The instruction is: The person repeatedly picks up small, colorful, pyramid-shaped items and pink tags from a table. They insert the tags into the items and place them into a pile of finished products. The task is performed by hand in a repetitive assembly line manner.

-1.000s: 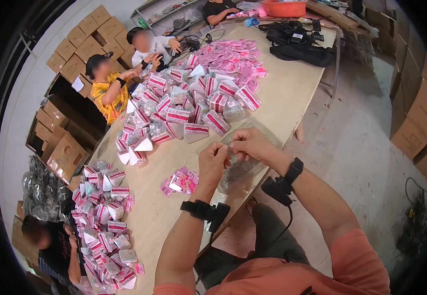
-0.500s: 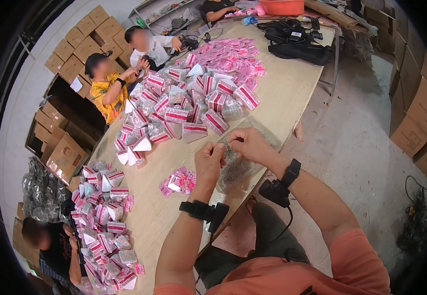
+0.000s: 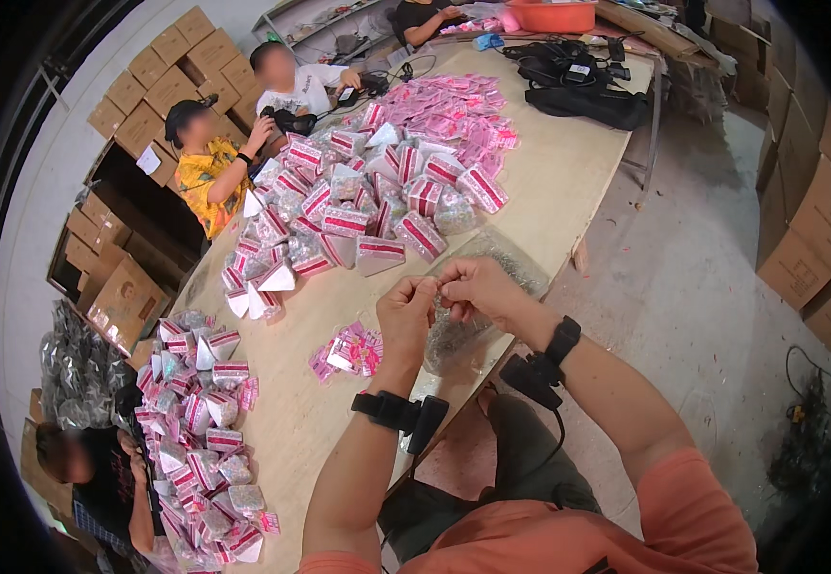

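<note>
My left hand [image 3: 408, 311] and my right hand [image 3: 480, 290] meet over a clear plastic bag [image 3: 501, 256] that lies near the table's right edge. Both hands are pinched, fingertips almost touching; whatever sits between them is too small or hidden to make out. Inside the bag shows a mass of small greyish, glittery bits. Left of my left wrist lies a little heap of pink printed cards [image 3: 350, 352]. Beyond my hands rises a large pile of clear packets with pink-and-white cards [image 3: 343, 222].
A second pile of packets [image 3: 207, 435] runs down the table's left side. Flat pink packets [image 3: 449, 110] and a black bag [image 3: 583, 91] lie at the far end. Co-workers stand along the left and far sides. Cardboard boxes [image 3: 808, 230] are stacked at right.
My fingertips have come closer together, the right hand shifting slightly left. At the far left side, the person in yellow has raised a hand with a dark object.
</note>
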A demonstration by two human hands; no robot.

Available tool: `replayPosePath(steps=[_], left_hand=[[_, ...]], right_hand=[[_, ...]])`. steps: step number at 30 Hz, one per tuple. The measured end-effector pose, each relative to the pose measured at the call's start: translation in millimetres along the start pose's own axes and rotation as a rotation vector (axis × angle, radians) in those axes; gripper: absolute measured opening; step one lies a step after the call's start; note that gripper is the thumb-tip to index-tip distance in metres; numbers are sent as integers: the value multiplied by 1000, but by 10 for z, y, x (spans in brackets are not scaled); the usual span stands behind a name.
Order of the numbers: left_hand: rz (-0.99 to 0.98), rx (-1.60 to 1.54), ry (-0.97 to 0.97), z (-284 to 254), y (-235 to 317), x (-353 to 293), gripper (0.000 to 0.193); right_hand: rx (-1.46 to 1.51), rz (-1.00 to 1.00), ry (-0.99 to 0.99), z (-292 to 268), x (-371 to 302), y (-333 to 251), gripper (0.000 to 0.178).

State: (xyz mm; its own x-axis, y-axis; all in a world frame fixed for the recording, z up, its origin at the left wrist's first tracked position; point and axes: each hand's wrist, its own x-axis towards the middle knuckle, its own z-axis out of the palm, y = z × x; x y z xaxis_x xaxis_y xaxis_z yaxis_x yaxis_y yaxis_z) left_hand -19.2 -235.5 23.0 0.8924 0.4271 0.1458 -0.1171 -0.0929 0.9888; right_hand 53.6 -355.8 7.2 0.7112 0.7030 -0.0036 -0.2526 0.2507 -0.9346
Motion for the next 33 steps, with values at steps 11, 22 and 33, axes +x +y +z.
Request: replayPosePath(steps=[11,22,33], left_hand=[[25,102,-38,-91,-39,-49,16],[-222,-212,-1,-243,41,-193,14],[-130,-231,10,-283,95,-510,13]], right_hand=[[72,-80,136,17,2,13,7],[-685,-444,143,35,-80,40,8],[-34,-307,135,552,-348,189,6]])
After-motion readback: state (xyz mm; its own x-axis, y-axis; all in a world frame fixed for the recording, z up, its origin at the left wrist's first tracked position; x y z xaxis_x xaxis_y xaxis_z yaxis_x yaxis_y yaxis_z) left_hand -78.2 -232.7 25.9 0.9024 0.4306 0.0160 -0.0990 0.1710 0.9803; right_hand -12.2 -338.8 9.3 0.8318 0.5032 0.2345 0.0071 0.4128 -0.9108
